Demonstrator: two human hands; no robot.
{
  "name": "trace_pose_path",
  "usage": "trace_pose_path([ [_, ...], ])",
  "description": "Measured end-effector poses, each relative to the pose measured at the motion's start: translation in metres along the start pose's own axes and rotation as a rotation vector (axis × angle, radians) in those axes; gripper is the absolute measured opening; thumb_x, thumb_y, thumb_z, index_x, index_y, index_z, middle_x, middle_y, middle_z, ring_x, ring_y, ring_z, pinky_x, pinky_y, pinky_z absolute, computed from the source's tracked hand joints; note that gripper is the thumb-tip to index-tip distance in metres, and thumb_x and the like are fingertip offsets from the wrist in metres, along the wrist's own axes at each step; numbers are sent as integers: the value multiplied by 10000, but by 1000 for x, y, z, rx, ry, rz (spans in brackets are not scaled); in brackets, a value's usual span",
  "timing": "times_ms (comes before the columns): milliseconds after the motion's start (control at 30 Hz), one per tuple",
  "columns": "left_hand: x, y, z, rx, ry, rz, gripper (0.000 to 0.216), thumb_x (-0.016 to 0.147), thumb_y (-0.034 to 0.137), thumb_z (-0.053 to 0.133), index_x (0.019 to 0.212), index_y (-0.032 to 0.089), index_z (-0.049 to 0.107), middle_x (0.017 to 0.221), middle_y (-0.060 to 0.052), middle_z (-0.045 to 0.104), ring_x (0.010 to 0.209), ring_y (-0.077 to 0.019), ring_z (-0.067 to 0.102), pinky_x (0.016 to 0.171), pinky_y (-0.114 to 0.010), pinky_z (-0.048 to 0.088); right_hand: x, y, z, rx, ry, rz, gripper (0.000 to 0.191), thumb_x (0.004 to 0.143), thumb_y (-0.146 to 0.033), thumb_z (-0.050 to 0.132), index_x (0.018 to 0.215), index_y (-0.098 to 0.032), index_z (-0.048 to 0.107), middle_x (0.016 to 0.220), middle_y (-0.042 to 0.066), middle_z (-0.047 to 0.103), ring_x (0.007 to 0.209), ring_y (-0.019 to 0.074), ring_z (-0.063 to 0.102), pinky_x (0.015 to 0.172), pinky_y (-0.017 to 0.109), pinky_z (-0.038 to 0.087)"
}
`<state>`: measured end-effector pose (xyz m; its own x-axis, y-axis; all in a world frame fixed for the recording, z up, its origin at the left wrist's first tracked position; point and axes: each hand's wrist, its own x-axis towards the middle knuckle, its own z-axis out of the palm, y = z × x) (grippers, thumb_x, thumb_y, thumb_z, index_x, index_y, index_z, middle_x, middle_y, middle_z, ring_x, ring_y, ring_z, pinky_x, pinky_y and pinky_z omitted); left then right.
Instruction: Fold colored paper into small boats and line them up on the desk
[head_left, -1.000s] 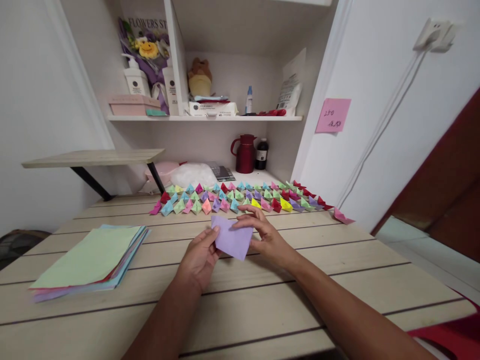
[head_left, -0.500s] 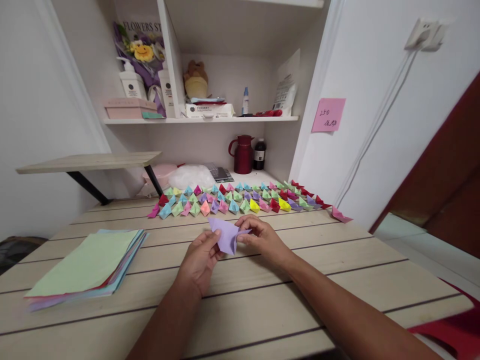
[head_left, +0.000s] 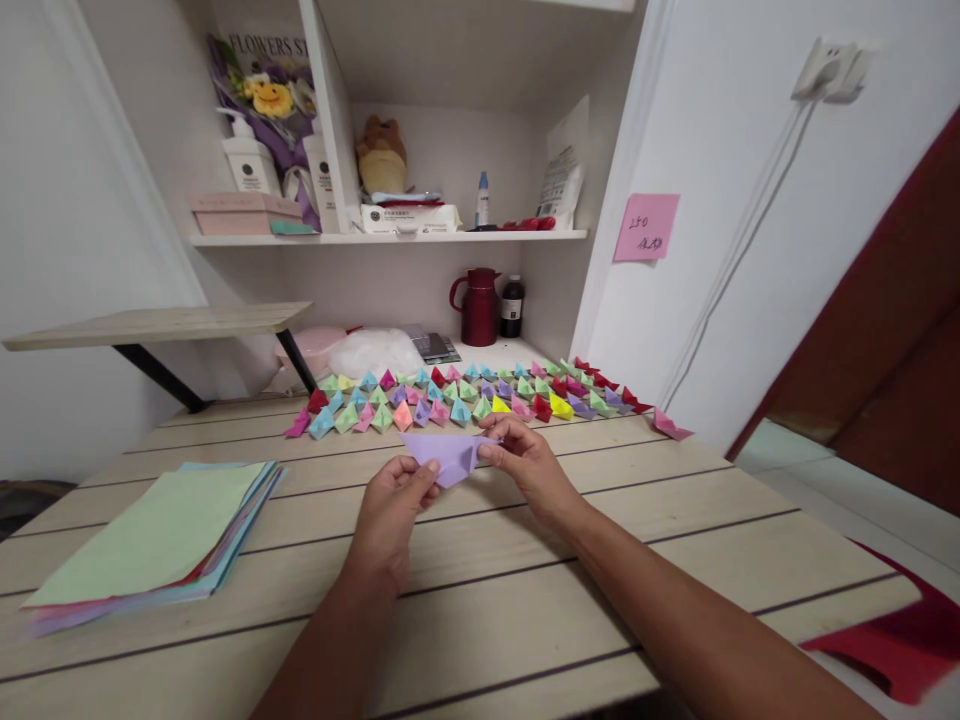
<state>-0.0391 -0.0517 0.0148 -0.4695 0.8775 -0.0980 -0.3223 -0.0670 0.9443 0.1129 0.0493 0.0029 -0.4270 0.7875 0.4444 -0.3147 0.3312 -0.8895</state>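
Both hands meet over the middle of the wooden bench (head_left: 675, 560), just above its surface. The left hand (head_left: 390, 510) pinches the left end of a folded purple paper (head_left: 442, 455) between thumb and fingertips, its grip closed tight on the sheet. The right hand (head_left: 529, 460) has its grip closed on the paper's right end in the same way, thumb against the fingers. The paper hangs between the two hands as a shallow downward-pointing triangle, its long edge on top and nearly level.

Just beyond the hands, toward the far side of the bench, rows of small folded paper boats (head_left: 465, 395) in pink, green, blue, yellow, red and purple stand close together; one pink boat (head_left: 670, 425) lies a little apart at the right end. At the near left lies a stack of coloured paper sheets (head_left: 157, 535), a pale green one on top. Farther back stand a dark red jug (head_left: 476, 308) and a small dark bottle (head_left: 512, 305), under a shelf (head_left: 390, 237). A pink sticky note (head_left: 645, 227) is stuck to the white wall on the right.
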Motion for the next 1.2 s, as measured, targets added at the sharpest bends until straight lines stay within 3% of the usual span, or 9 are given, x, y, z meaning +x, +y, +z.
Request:
trace_pose_path([
  [100,2,0,-2,-116,-17,-91,216,685,189,786,711,142,576,611,14,601,561,-67,556,586,-181,470,-1,-3,-2,-45,-96,-16,201,691,-248,751,861,-235,644,1204,45,467,1068,208,517,850,328,462],
  [233,4,0,-3,-194,-18,-138,178,717,145,757,731,140,580,638,1,605,565,-68,567,586,-185,490,-5,-7,0,-175,-233,-70,380,698,-134,706,1038,-302,684,1323,48,403,1279,240,389,961,370,421],
  [333,4,0,-3,-169,-36,-121,185,712,170,766,739,137,585,634,7,599,575,-67,565,588,-178,487,-7,-7,2,-286,-288,-117,293,695,-153,746,947,-301,735,1334,41,408,1333,256,327,1063,410,333],
  [467,2,-1,-1,-119,-63,-75,227,680,210,788,735,136,580,637,22,593,593,-61,553,606,-173,473,-6,-7,2,-279,-289,-97,70,741,-278,752,808,-258,748,1312,40,448,1280,248,398,1095,399,284],
  [667,-2,0,0,-51,-122,-43,271,660,291,796,756,137,593,707,-13,648,660,-97,585,644,-210,467,-5,-3,3,-202,-275,-5,180,733,-360,748,779,-193,697,997,53,595,1004,219,549,910,358,406],
  [833,-4,1,2,-13,-174,-49,273,666,311,790,759,146,593,733,-21,663,685,-116,601,671,-233,466,-6,2,6,-24,-256,141,254,688,-356,780,768,-183,613,793,0,598,737,152,535,712,290,416],
  [967,-4,0,1,14,-231,-83,268,682,309,781,775,148,587,784,-36,677,739,-134,619,743,-269,481,-6,1,6,2,-237,135,309,667,-326,798,845,-190,585,765,-22,553,696,125,500,643,250,393],
  [1100,-2,-2,-1,34,-277,-86,259,709,322,760,795,158,580,791,-32,675,764,-141,622,769,-281,475,-6,-3,7,13,-227,164,600,615,-305,826,1140,-225,548,771,-38,533,676,118,493,609,237,386],
  [1200,-2,-2,-1,57,-296,-76,249,713,325,754,796,164,582,760,-15,660,732,-127,607,736,-262,468,-7,-3,7,0,-265,230,479,644,-347,804,1051,-182,613,761,-24,552,662,114,488,604,238,365],
])
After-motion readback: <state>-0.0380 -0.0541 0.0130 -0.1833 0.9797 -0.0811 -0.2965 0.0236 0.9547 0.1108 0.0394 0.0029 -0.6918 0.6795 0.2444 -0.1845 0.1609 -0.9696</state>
